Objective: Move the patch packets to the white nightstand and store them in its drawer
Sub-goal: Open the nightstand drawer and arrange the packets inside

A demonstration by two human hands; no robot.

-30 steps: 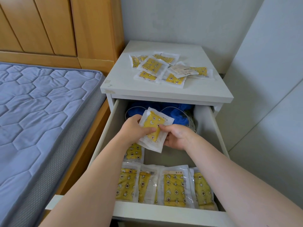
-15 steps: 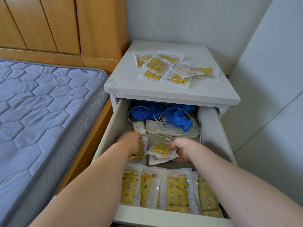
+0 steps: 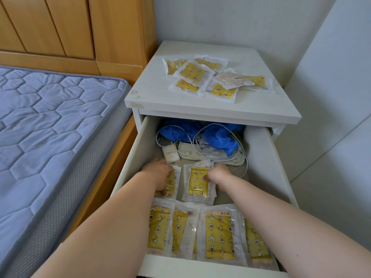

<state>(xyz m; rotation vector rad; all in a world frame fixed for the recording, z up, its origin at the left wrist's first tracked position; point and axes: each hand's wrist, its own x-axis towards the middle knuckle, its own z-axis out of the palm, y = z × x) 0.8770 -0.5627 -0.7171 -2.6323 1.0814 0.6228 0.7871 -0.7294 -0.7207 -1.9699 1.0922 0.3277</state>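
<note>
- Flat on the drawer floor, mid-drawer: a small stack of patch packets (image 3: 198, 184), yellow print up, right edge under the right hand (image 3: 217, 176).
- Right hand's fingers bent onto that edge, pressing down; pinched shut or merely resting, cannot tell.
- Just left, a second packet (image 3: 172, 182), mostly covered by the left hand (image 3: 158, 174), laid palm-down and spread over it, not closed around it.
- Nearer the drawer (image 3: 263, 157) front: a row of packets (image 3: 218, 235) side by side, overlapping, partly hidden by both forearms.
- Behind the hands: a small white tube (image 3: 170, 154), a pale flat device (image 3: 200, 153) tangled in white cable (image 3: 241, 155), blue gloves (image 3: 220, 135) at the back.
- On top of the white nightstand (image 3: 160, 93): a loose pile of packets (image 3: 212, 77).
- Left of it: blue quilted mattress (image 3: 50, 117) and wooden headboard (image 3: 70, 27).
</note>
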